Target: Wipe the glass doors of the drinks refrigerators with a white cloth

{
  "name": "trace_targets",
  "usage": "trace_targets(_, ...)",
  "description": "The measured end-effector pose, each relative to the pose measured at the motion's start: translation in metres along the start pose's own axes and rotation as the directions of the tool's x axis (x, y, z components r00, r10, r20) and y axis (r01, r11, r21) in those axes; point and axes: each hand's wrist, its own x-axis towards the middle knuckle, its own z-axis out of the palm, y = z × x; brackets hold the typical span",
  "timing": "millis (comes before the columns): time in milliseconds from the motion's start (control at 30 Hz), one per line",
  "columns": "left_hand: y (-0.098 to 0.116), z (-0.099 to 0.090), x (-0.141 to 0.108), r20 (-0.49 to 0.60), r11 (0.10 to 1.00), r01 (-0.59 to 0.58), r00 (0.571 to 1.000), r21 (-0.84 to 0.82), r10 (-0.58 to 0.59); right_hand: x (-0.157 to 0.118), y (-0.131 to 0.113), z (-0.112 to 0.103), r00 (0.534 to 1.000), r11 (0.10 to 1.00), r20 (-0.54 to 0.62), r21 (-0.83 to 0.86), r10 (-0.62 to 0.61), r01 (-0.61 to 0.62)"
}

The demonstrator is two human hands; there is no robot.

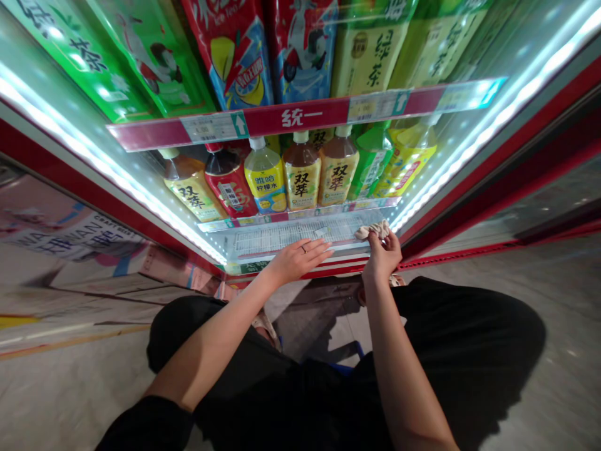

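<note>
My right hand (384, 255) pinches a crumpled whitish cloth (372, 230) at the right end of the drinks fridge's bottom ledge. To its left, my left hand (300, 258) lies flat with fingers stretched out at the front edge of that ledge. A ring shows on one of its fingers. Behind both hands is the white wire bottom rack (282, 237) of the fridge. A small pale piece (322, 232) lies on the rack just beyond my left fingertips.
Above the rack, a shelf holds a row of bottles (302, 175). Higher up, larger bottles (300, 50) stand behind a red label strip (300, 116). Bright light strips (441, 144) line the fridge's sides. Printed cartons (94, 244) stand at left. My knees flank the fridge front.
</note>
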Motion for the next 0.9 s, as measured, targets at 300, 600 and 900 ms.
trace_targets(300,0.002,0.003,0.009,-0.065,0.999,-0.044,0.997,0.006,0.044,0.014,0.01,-0.012,1.0,0.999,-0.014,-0.035,0.012,-0.012)
trace_targets(600,0.005,0.001,0.016,-0.028,0.999,-0.033,0.999,-0.029,0.032,0.022,0.0,-0.02,0.993,0.995,0.103,-0.072,-0.061,0.068)
trace_targets(900,0.011,0.0,0.037,0.074,0.999,0.003,0.997,0.043,-0.006,0.064,-0.001,-0.034,0.989,0.983,0.05,-0.118,-0.136,0.141)
